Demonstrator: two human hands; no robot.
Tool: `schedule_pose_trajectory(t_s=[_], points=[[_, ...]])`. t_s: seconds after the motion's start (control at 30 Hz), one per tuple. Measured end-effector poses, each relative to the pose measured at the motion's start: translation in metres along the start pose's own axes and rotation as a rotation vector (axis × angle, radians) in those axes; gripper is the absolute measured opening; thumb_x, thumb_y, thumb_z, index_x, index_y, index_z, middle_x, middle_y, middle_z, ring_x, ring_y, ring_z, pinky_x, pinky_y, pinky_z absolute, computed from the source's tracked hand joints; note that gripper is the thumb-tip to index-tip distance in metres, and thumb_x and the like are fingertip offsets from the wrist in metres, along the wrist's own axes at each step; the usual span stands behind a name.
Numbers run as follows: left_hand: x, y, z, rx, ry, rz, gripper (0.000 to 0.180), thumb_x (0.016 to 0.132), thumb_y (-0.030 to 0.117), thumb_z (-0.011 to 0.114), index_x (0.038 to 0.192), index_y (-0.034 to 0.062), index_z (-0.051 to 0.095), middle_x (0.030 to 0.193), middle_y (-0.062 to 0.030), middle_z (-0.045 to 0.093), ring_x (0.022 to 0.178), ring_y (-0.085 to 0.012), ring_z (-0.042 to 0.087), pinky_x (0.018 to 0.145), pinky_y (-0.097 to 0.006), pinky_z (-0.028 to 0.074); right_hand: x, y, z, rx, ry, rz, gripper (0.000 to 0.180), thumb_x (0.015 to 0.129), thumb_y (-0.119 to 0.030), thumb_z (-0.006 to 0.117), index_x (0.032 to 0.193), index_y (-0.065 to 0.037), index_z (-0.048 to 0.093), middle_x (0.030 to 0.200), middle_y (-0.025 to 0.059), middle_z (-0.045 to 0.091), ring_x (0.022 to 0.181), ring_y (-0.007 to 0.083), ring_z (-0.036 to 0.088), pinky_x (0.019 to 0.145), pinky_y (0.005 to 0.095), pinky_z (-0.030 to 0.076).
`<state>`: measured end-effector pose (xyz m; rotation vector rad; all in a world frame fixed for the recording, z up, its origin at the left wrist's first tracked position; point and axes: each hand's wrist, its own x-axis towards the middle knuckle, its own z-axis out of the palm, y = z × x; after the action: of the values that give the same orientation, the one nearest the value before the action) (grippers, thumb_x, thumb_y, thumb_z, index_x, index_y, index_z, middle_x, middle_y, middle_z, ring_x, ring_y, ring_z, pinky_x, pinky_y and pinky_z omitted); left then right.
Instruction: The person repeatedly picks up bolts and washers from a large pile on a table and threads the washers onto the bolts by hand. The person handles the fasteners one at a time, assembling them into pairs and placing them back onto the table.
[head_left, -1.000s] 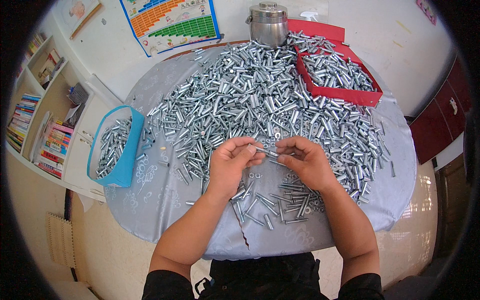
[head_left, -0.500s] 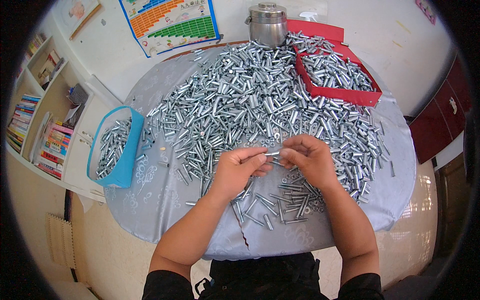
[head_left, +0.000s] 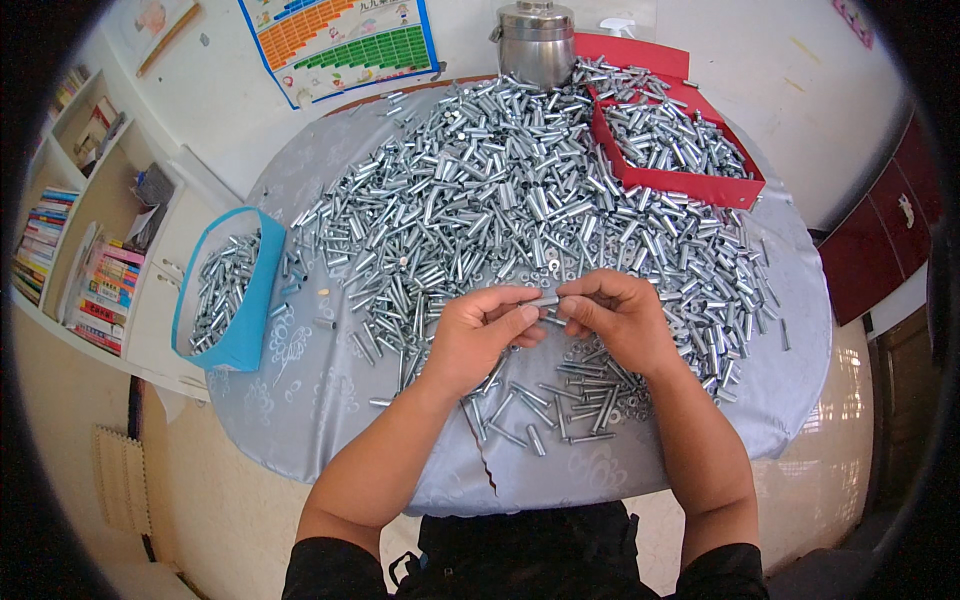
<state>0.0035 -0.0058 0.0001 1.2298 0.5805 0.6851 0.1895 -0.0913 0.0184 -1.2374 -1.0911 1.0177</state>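
Observation:
Between my two hands is a short silvery expansion bolt (head_left: 541, 302), held level above the near edge of the pile. My left hand (head_left: 478, 335) pinches one end between thumb and fingers. At the other end the fingertips of my right hand (head_left: 625, 318) close on it, covering that tip. Just beyond the fingers lies a heap of loose metal sleeves and bolts (head_left: 470, 190), with small washers (head_left: 555, 266) mixed in. Several long thin bolts (head_left: 600, 405) are spread on the cloth below my right hand.
A blue fabric bin (head_left: 250, 310) of metal parts stands at the left. A red box (head_left: 690, 182) filled with sleeves sits far right, beside a steel pot (head_left: 537, 50). The round table wears a grey satin cloth (head_left: 330, 440). A bookshelf (head_left: 110, 230) rises at the left.
Both hands stay in nearly the same place on the expansion bolt, with small finger shifts. My right fingertips sit slightly differently at its end.

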Motion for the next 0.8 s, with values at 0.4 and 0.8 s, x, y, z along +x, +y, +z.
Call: schedule_pose_trajectory(t_s=[0.4, 0.8], points=[[0.004, -0.003, -0.006, 0.028, 0.100, -0.007, 0.024, 0.092, 0.002, 0.057, 0.114, -0.0028, 0.061, 0.102, -0.0147, 0.069, 0.078, -0.0169, 0.067, 0.070, -0.030, 0.058, 0.009, 0.018, -0.030, -0.942, -0.098, -0.360, 0.015, 0.073, -0.010, 0.069, 0.087, -0.007, 0.071, 0.084, 0.0114, 0.063, 0.085, 0.0312, 0.061, 0.076, 0.0398, 0.049], [0.003, -0.002, -0.004, 0.029, 0.102, -0.030, 0.025, 0.092, 0.004, 0.058, 0.115, -0.0030, 0.062, 0.102, -0.0152, 0.069, 0.078, -0.0179, 0.068, 0.069, -0.030, 0.058, 0.006, 0.001, -0.013, -0.569, 0.120, -0.059, 0.010, 0.079, -0.006, 0.070, 0.088, -0.002, 0.067, 0.079, 0.0082, 0.065, 0.070, 0.0173, 0.063, 0.064, 0.0294, 0.050]])
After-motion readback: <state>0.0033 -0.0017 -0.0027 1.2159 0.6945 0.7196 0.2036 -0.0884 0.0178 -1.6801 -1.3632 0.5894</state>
